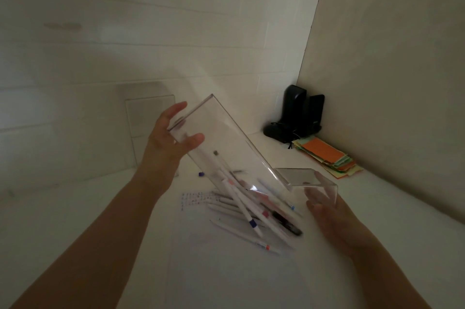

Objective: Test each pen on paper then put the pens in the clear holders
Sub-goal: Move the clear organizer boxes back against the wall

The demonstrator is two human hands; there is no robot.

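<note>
A tall clear holder (pixel 226 142) is tipped over in the air above the table, its mouth pointing down to the right. My left hand (pixel 171 137) grips its closed upper end, thumb in front. My right hand (pixel 324 210) holds the lower, open end from below, partly seen through the clear wall. Several white pens (pixel 249 210) slide out of the mouth onto the white paper (pixel 216 268), which carries test scribbles at its far edge. Another clear holder (pixel 148 119) stands upright behind my left hand.
A black device (pixel 299 114) with a cable stands in the back right corner. A stack of coloured paper slips (pixel 329 157) lies beside it. A small blue pen cap (pixel 200 174) lies on the table near my left wrist. Walls close off the back and right.
</note>
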